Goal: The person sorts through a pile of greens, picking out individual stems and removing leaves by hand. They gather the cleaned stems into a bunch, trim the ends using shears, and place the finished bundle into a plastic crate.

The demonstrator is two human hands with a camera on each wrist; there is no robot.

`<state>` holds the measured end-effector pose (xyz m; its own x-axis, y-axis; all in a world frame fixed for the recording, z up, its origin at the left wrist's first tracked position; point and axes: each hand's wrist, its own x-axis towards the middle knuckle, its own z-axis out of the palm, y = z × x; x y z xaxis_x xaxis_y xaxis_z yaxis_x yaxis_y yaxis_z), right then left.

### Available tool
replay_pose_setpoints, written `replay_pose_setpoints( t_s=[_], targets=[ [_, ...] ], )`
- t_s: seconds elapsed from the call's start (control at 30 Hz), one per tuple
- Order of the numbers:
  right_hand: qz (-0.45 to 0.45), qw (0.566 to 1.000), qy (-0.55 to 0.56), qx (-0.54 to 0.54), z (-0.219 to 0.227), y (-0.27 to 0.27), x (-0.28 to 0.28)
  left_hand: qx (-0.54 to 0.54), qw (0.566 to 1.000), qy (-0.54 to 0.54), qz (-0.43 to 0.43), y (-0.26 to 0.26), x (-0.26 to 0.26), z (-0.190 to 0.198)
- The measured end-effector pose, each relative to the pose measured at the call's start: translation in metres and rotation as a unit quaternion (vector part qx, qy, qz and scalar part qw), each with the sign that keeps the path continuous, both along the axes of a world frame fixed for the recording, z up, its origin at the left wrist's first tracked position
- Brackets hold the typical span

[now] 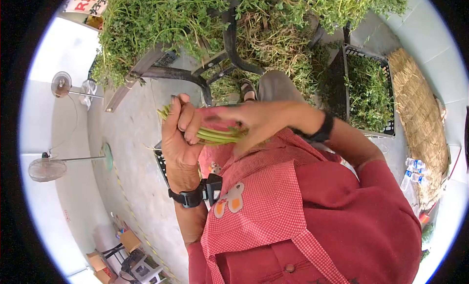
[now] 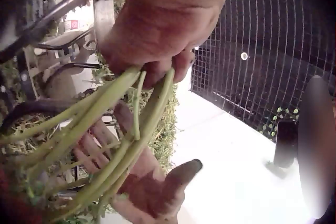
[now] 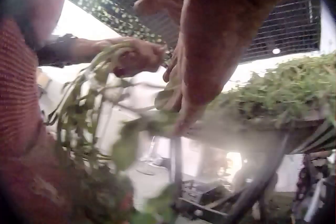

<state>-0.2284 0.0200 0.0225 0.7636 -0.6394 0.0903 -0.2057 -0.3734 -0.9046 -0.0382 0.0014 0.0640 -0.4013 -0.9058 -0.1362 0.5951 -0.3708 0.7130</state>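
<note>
My left hand grips a small bunch of green leafy stems in front of my red apron. In the left wrist view, the pale stems fan out below my curled fingers. My right hand is beside the bunch, blurred in the head view. Its palm and thumb show spread behind the stems in the left wrist view, the fingers extended. From the right wrist, drooping leaves hang from the bunch, and blurred leaves overlap my right fingertips.
A table piled with leafy greens stands ahead, with more greens heaped beneath. To the right are a black crate of greens and a rolled straw mat. Fans stand at the left.
</note>
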Motion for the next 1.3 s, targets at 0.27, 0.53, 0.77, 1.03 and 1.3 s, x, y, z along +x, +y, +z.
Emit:
replay_pose_setpoints(
  t_s=[0.27, 0.53, 0.77, 1.03, 1.3],
  targets=[
    [-0.161, 0.983, -0.081, -0.024, -0.026, -0.005, 0.049, -0.003, 0.993, -0.08, 0.082, -0.012, 0.007, -0.005],
    [-0.109, 0.982, 0.109, -0.11, -0.011, -0.014, 0.027, 0.021, 0.992, 0.119, 0.026, -0.01, 0.033, -0.035],
    [-0.21, 0.972, 0.064, -0.078, 0.0, -0.006, -0.027, -0.022, 0.991, 0.116, 0.069, -0.005, 0.047, -0.023],
    [-0.25, 0.959, -0.105, -0.083, 0.001, -0.001, 0.01, -0.014, 0.993, 0.027, 0.114, 0.008, 0.02, -0.02],
    [-0.225, 0.965, -0.126, -0.058, -0.031, 0.002, 0.044, -0.064, 0.996, 0.034, 0.043, 0.011, 0.012, -0.034]
  ],
)
